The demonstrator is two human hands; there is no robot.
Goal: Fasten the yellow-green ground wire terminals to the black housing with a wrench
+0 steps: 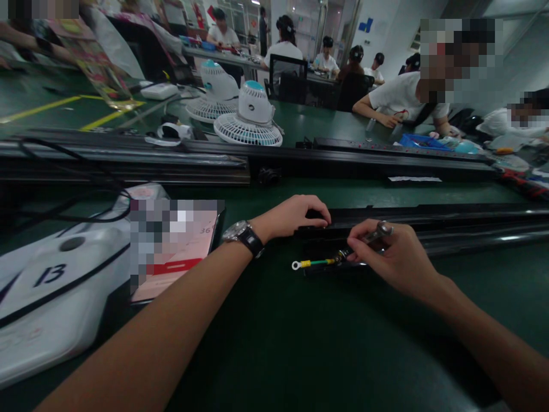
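My left hand [295, 216], with a watch [244, 236] on its wrist, is curled over the near end of a long black rail [433, 216], fingers closed on it. In my right hand [392, 252] a metal wrench [379, 230] is pinched between thumb and fingers, its lower end at a small dark fitting [339, 257]. From that fitting a short green and yellow wire [318, 262] runs left and ends in a ring terminal [296, 265]. A second dark rail [480, 239] lies along the near side.
At the left are a white case marked 13 [55, 286], a phone-like screen [184, 252] and black cables [81, 189]. Long rails [171, 166] cross behind. Two white fans [253, 117] and a blue tray [418, 141] stand farther back. Across the table sits a person [398, 97].
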